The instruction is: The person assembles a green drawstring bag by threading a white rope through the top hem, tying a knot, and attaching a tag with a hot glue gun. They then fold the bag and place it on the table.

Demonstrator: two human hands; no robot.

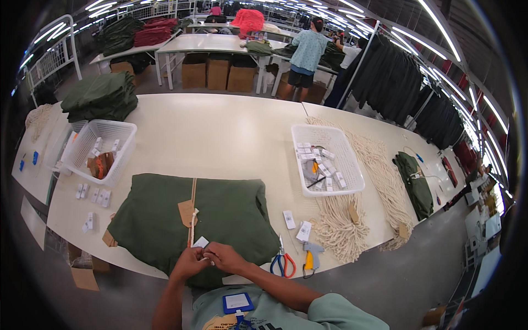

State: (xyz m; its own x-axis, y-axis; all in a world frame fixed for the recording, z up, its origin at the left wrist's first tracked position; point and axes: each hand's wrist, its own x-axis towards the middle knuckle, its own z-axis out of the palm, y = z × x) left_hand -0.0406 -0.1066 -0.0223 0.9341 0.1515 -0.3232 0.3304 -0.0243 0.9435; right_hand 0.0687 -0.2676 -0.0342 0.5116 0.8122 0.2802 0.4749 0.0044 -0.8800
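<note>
A folded dark green garment (148, 214) lies on the table in front of me. Down its middle runs an off-white cord (193, 223), with a brown cardboard tag (186, 212) beside it. At the garment's near edge my left hand (190, 263) is closed on the lower part of the cord. My right hand (224, 258) meets it, fingers pinched together, and a whitish bit like the cord's end shows below them. A small white tag (201, 242) sticks up just beyond the fingertips. The fingers hide the exact grip.
Scissors (283, 263) and a tagging gun (312, 257) lie right of the garment, near loose white tags (303, 231). A white basket (352, 184) and bundled cords (344, 236) stand beyond. At left are another basket (124, 159) and stacked green garments (99, 96). A person (306, 52) stands farther off.
</note>
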